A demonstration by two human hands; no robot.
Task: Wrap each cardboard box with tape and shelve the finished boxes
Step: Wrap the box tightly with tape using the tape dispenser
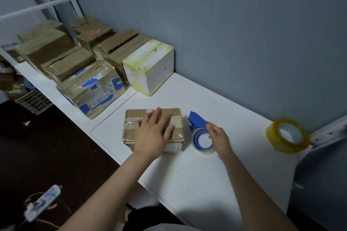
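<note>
Far L, floor level: power strip point(43, 202) on dark floor, away from the work. Above it, white shelf frame point(37, 7) at table's L end.

On table point(187, 174), L portion: pile of taped boxes point(71, 65), stacked close to wall. White box point(148, 65) at pile's R end, back against wall. Bare tabletop betw. white box and work area.

Centre: cardboard box point(174, 116) flat on table, close to front edge, long axis L–R across view. Tape bands visible on top, underside hidden. Left hand point(153, 133) palm-down on lid, fingers straight and slightly apart. Pressing, not gripping.

Just R of box, narrow gap, not touching: tape dispenser point(197, 120), blue, lying on its side, cutter end toward wall. Right hand point(219, 136) on its R side, fingers together and bent over the roll, holding it.

Judged: dispenser due R of box, so short sweep L along box's long axis likely enough. Right hand nearer tool, left hand as anchor. Risk: box near front edge, so no push toward body.

Far R: spare tape roll point(272, 137), well apart from right hand, near table's R end. Ample room betw. them.
</note>
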